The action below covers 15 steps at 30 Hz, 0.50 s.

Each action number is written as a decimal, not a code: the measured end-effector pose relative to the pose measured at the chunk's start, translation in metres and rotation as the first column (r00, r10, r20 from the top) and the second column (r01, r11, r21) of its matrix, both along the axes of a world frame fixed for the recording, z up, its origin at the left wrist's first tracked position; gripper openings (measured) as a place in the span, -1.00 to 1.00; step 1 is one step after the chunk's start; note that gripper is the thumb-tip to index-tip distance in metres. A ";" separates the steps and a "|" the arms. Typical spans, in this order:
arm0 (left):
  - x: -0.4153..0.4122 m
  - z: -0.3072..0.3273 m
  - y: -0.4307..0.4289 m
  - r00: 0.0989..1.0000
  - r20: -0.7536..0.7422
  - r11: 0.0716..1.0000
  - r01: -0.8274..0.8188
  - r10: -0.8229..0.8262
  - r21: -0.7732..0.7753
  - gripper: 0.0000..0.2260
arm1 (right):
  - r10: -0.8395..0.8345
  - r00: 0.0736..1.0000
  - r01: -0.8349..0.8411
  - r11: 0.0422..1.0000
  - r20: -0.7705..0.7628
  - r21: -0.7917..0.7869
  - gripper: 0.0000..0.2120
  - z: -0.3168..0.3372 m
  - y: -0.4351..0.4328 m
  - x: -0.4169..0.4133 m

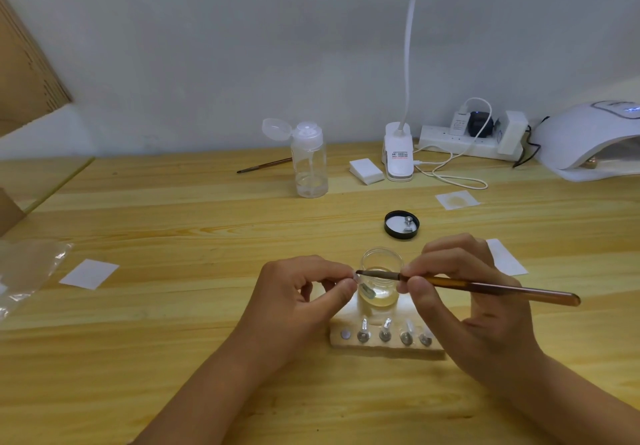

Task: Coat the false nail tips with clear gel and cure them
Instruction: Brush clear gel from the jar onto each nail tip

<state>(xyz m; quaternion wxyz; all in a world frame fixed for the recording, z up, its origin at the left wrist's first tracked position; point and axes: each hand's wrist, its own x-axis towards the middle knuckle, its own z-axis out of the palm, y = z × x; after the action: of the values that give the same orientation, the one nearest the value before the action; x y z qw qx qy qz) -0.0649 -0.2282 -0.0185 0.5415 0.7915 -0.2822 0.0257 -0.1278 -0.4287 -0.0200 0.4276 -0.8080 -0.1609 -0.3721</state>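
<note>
My left hand (pixel 304 292) pinches a clear false nail tip on its small metal stand (pixel 364 288) in front of an open glass jar of clear gel (pixel 381 282). My right hand (pixel 464 292) holds an amber-handled brush (pixel 485 285), its dark bristles touching the nail tip. Below the jar a wooden holder block (pixel 384 344) carries several more nail tips on stands, with one bare magnet spot at its left end. The white curing lamp (pixel 588 139) stands at the far right.
The jar's black lid (pixel 401 224) lies behind the jar. A clear pump bottle (pixel 309 160), a second brush (pixel 265 165), wipe pads (pixel 366 171), a clip lamp (pixel 399 153) and a power strip (pixel 471 141) line the back. Paper squares (pixel 89 273) and a plastic bag (pixel 24 271) lie left.
</note>
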 end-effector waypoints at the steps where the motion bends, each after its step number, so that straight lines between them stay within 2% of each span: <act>1: 0.000 0.000 0.000 1.000 -0.002 1.000 -0.001 0.001 0.001 -0.92 | 0.000 1.000 0.000 1.000 0.000 -0.002 -0.93 0.000 0.000 0.000; 8: -0.001 0.002 0.001 0.999 -0.021 1.000 -0.025 0.025 0.007 -0.87 | 0.000 1.000 0.000 1.000 0.006 -0.018 -0.94 0.000 0.001 0.000; 15: -0.003 0.003 0.000 0.998 -0.054 0.999 -0.034 0.033 -0.019 -0.90 | 0.007 1.000 -0.007 1.000 0.023 0.004 -0.93 -0.001 -0.002 -0.002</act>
<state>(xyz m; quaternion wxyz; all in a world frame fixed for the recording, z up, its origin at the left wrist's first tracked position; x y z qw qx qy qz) -0.0677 -0.2280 -0.0153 0.5562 0.7911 -0.2539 0.0163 -0.1297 -0.4307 -0.0210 0.4285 -0.8024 -0.1678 -0.3801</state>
